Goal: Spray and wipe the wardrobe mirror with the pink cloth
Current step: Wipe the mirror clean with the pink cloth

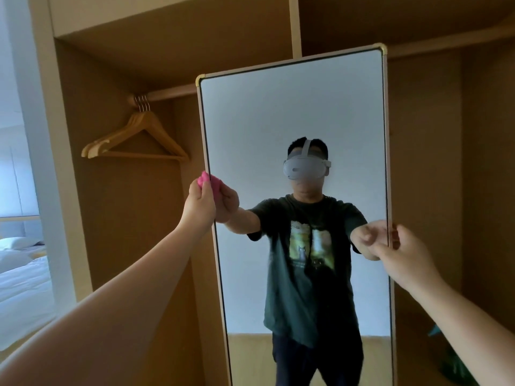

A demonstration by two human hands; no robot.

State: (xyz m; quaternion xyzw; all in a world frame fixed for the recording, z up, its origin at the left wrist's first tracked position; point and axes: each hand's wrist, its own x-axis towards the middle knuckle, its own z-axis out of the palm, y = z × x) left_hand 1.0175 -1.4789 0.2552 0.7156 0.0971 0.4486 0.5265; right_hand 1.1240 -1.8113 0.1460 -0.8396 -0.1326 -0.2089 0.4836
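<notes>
A tall framed mirror stands in front of the open wardrobe, tilted slightly. My left hand grips a bunched pink cloth and presses it against the mirror's left edge at mid height. My right hand holds the mirror's right frame edge, fingers pinched around it. The glass reflects a person wearing a headset and a dark T-shirt, with both arms stretched out. No spray bottle is in view.
Several wooden hangers hang on the rail in the left wardrobe bay. A bed with white linen lies at far left. A green object sits low in the right bay.
</notes>
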